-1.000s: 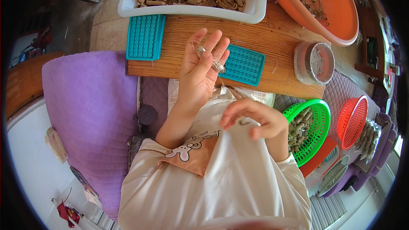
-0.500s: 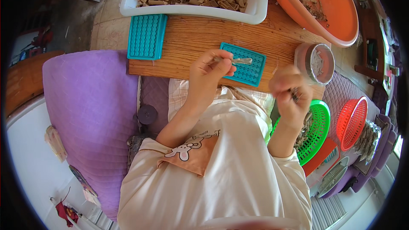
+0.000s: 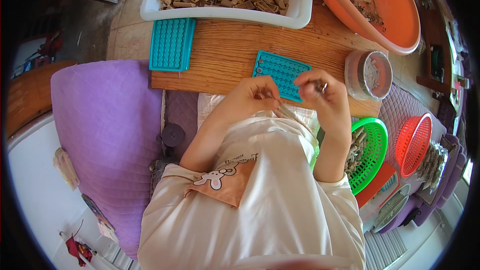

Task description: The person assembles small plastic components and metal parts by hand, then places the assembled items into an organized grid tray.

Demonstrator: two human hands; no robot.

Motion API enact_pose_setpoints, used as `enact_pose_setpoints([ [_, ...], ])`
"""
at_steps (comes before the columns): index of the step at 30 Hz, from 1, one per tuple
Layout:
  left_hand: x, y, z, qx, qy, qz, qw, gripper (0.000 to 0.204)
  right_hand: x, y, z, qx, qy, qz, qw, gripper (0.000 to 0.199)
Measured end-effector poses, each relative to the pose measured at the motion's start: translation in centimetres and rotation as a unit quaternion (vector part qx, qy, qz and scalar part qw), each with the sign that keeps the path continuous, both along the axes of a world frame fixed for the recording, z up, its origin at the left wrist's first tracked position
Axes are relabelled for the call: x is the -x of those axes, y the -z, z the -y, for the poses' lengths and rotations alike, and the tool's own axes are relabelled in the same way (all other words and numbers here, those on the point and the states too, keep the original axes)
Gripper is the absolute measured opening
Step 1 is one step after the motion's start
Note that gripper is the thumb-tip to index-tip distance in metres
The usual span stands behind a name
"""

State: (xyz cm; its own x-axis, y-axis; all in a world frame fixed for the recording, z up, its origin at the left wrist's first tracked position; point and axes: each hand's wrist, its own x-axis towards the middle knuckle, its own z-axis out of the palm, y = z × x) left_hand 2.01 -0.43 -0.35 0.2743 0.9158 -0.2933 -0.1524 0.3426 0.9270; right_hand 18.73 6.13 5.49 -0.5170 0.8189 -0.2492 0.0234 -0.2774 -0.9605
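Over the near edge of the wooden table, my left hand (image 3: 252,97) pinches a slim, pale brown dried piece (image 3: 286,113), whose end points down and to the right over my lap. My right hand (image 3: 327,95) is just to its right, fingers curled around a small, dark, shiny thing (image 3: 320,87); its kind is too hidden to tell. Behind both hands lies a teal tray (image 3: 282,67) with rows of round hollows, and a few small dark bits sit along its left side. The right hand covers the tray's right corner.
A second teal tray (image 3: 171,45) lies at left. At the back stand a white tub (image 3: 227,14) of brown curved pieces and an orange basin (image 3: 400,25). A round container (image 3: 352,75) holds whitish bits. Green (image 3: 377,162) and red (image 3: 413,145) baskets are at right.
My left hand has come down toward me, and the dried piece now slants downward instead of pointing right. My right hand has moved up and left, closer to the left one.
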Motion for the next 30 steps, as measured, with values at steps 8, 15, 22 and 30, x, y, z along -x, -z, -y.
enact_pose_setpoints([
  [8, 0.2, 0.2, -0.7, -0.069, -0.251, -0.136, 0.956, 0.01, 1.0, -1.9, 3.0, -0.224, -0.203, 0.028, 0.953, 0.026],
  [15, 0.9, -0.6, 0.4, -0.064, -0.295, 0.334, 0.893, 0.019, 0.9, -0.6, 3.1, 0.069, -0.054, -0.022, 0.996, 0.018],
  [22, -0.1, -2.9, 0.4, -0.182, 0.123, -0.051, 0.974, 0.008, 1.3, 0.9, 1.5, 0.036, 0.093, -0.09, 0.991, 0.02],
  [30, 1.3, -3.1, -3.1, -0.32, 0.092, -0.259, 0.907, 0.024, 1.0, 0.6, 2.3, -0.121, 0.135, 0.029, 0.983, 0.023],
])
